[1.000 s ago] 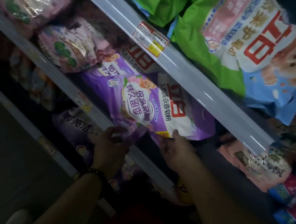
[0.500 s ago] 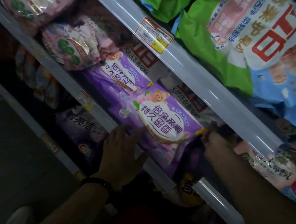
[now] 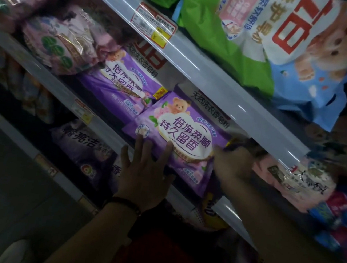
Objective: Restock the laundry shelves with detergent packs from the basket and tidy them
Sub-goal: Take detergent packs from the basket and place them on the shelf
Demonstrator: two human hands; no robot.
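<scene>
Centre frame, two purple plastic detergent packs lie on the middle grey shelf (image 3: 43,75): a nearer pack (image 3: 180,136) and a farther pack (image 3: 121,84). The left hand (image 3: 142,178) presses the nearer one, grip wide, fingers spread flat. The right hand (image 3: 232,163) sits at its right edge, too blurred to tell the grip. Two pink packs (image 3: 69,40) lie upper left.

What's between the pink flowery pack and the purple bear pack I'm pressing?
A second purple bear pack, between the pink flowery pack and the front purple pack, in the head view.

Dark bracelet (image 3: 124,204), left wrist.
</scene>
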